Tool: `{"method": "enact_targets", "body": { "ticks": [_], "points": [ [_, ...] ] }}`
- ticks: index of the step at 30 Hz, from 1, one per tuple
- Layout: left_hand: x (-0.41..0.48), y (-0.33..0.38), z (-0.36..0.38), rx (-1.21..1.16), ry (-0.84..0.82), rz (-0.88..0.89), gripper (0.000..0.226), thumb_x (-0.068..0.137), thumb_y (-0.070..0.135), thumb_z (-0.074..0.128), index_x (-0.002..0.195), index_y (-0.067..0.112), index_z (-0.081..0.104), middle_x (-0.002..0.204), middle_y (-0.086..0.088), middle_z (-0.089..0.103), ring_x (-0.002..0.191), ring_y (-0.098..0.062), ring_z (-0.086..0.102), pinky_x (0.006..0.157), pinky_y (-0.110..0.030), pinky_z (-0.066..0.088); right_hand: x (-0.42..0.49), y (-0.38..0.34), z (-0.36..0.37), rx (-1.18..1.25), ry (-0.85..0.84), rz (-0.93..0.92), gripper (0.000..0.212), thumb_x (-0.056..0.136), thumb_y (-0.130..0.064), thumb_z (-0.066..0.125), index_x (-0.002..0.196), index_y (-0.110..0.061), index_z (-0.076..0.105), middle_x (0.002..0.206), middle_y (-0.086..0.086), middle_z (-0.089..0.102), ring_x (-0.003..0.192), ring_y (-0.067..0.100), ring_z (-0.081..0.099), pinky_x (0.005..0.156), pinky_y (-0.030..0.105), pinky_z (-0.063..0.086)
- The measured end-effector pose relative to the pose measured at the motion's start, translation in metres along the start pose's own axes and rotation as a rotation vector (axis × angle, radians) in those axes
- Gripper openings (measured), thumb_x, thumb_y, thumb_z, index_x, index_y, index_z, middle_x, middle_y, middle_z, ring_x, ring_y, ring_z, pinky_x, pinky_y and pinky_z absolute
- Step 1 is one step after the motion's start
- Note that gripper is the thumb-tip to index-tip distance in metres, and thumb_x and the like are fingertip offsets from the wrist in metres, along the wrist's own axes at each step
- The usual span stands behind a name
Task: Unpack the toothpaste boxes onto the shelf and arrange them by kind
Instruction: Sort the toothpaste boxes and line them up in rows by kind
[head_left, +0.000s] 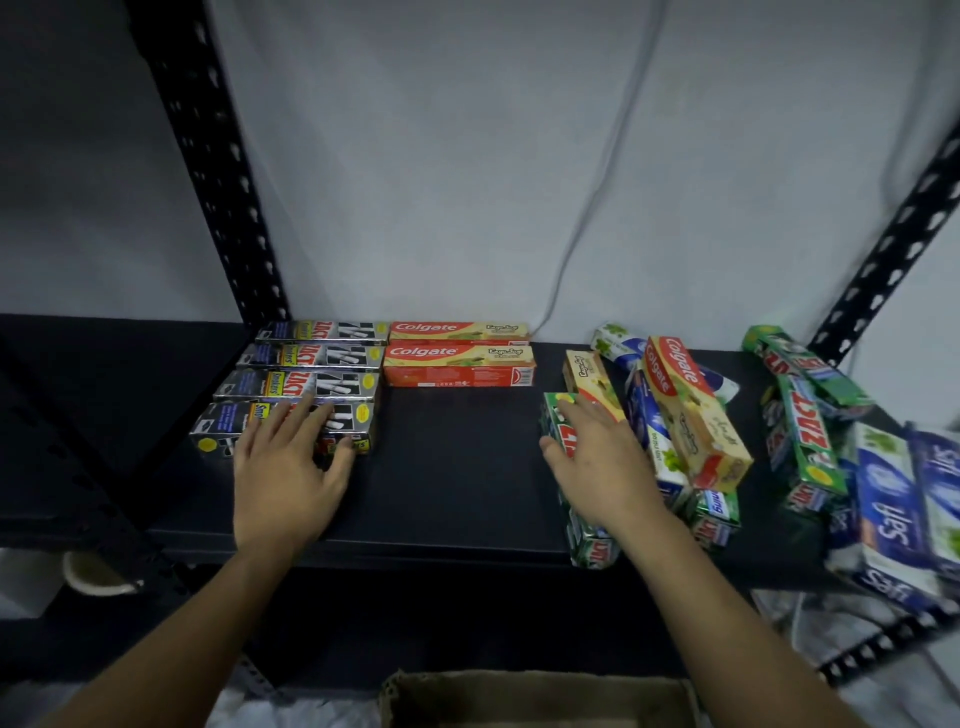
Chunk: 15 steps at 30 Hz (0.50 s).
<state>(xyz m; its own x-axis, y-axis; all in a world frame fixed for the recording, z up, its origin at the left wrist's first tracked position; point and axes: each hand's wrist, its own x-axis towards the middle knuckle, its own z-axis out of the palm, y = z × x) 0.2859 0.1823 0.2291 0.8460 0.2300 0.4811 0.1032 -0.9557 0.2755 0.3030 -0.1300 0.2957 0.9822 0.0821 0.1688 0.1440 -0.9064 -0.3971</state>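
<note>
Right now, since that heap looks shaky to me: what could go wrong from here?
The right hand rests on the green Zact box beside the loose heap; pulling it may topple the tilted Colgate box on top. The Safi boxes sit at the right front edge of the shelf and might slide off.

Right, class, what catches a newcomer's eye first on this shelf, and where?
A jumbled pile of toothpaste boxes crowds the right end of the shelf, the right hand on a green Zact box. At left, four silver Zact boxes lie aligned, the left hand on the nearest, two red Colgate boxes beside them.
</note>
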Motion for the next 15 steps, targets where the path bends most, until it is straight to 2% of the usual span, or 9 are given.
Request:
{"method": "enact_targets", "body": {
  "ticks": [4,11,15],
  "points": [
    [0.000,0.000,-0.001,0.013,0.006,0.021,0.065,0.093,0.058,0.032,0.139,0.020,0.058,0.153,-0.001,0.047,0.145,-0.024,0.035,0.120,-0.047,0.016,-0.017,0.006,-0.011,0.038,0.084,-0.055,0.048,0.099,-0.044,0.049,0.140,-0.017,0.053,0.145,0.002,0.052,0.137,0.021,0.042,0.115,0.041,0.035],
    [-0.002,0.006,-0.005,0.093,-0.019,0.054,0.069,0.093,0.058,0.026,0.137,0.017,0.059,0.146,-0.005,0.054,0.141,-0.030,0.040,0.118,-0.051,0.017,-0.065,0.027,-0.041,-0.011,0.298,-0.173,0.038,0.096,-0.035,0.057,0.131,-0.019,0.063,0.146,0.000,0.052,0.146,0.025,0.031,0.120,0.042,0.021],
    [-0.007,0.035,-0.013,0.080,-0.025,0.144,0.064,0.093,0.056,0.030,0.133,0.018,0.062,0.143,-0.004,0.057,0.139,-0.030,0.043,0.118,-0.052,0.016,-0.071,0.051,-0.058,-0.015,0.374,-0.118,0.039,0.094,-0.036,0.057,0.129,-0.018,0.063,0.150,0.004,0.047,0.146,0.028,0.029,0.119,0.050,0.027]
  ]
}}
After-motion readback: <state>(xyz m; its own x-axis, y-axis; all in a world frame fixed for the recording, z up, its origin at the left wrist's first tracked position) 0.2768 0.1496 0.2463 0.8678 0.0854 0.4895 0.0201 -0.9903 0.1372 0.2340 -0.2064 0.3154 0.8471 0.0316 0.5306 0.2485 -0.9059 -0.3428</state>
